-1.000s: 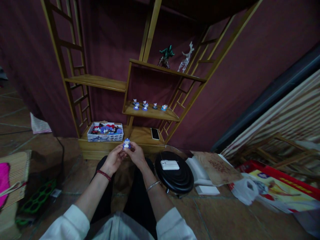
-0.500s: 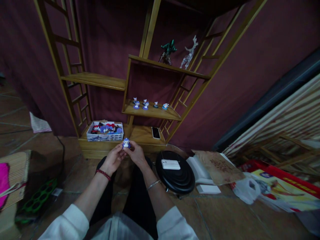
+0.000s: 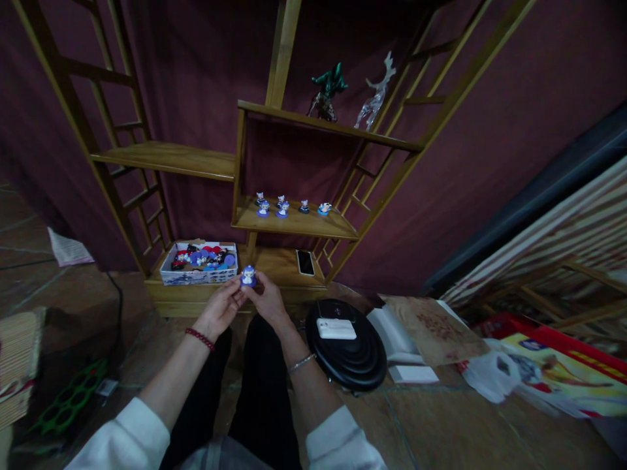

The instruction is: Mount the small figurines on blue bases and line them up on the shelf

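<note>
Between my two hands is a small purple and white figurine (image 3: pixel 248 276), upright and facing me. The fingertips of my left hand (image 3: pixel 221 305) close on its left side, and my right hand (image 3: pixel 267 299) pinches it from the right. Just behind and to the left, an open box (image 3: pixel 196 277) holds a jumble of red, purple and black figurines. On the middle wooden shelf (image 3: pixel 304 226) stand several similar small figurines, among them a purple and white one (image 3: pixel 283 209) and a blue-based one (image 3: pixel 324 209).
A phone (image 3: pixel 305 262) lies on the lowest shelf. To my right is a round black stool (image 3: pixel 350 359) with a white device (image 3: pixel 336 328) on it. Flat boxes and a plastic bag (image 3: pixel 492 376) lie further right. A green figure (image 3: pixel 329 91) and a clear deer (image 3: pixel 376 91) stand on the upper shelf.
My view has shifted slightly closer to the shelves. The figurine is tilted a little differently, showing more of its purple base. Both hands keep hold of it.
</note>
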### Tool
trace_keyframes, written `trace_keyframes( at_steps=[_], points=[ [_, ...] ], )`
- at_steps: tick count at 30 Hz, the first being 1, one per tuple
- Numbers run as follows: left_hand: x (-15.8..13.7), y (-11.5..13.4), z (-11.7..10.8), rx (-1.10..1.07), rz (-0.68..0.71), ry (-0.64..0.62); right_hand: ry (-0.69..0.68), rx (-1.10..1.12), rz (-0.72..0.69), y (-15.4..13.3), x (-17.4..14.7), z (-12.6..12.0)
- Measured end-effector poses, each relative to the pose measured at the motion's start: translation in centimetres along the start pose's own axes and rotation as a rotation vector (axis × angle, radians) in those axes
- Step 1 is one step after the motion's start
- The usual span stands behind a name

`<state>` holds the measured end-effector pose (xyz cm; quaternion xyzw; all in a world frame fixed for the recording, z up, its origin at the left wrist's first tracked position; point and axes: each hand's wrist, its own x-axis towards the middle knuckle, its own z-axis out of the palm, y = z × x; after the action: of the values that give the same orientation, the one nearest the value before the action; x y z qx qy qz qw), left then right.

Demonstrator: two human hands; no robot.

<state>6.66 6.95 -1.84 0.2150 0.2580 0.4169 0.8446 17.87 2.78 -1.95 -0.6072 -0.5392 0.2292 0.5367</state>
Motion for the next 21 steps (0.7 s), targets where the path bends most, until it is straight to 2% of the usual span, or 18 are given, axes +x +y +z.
trace_keyframes(
  at_steps=[9,16,21],
  points=[
    [1.7,-0.7,2.0,0.051,0.023,-0.071,0.021,0.031,0.020,0.1,1.6,-2.3],
    [2.7,-0.9,3.9,0.105,0.026,-0.080,0.077,0.045,-0.010,-0.1,2.7,-4.0],
    [3.1,-0.8,5.2,0.129,0.017,-0.056,0.092,0.028,0.018,0.2,3.7,-4.8]
  ],
)
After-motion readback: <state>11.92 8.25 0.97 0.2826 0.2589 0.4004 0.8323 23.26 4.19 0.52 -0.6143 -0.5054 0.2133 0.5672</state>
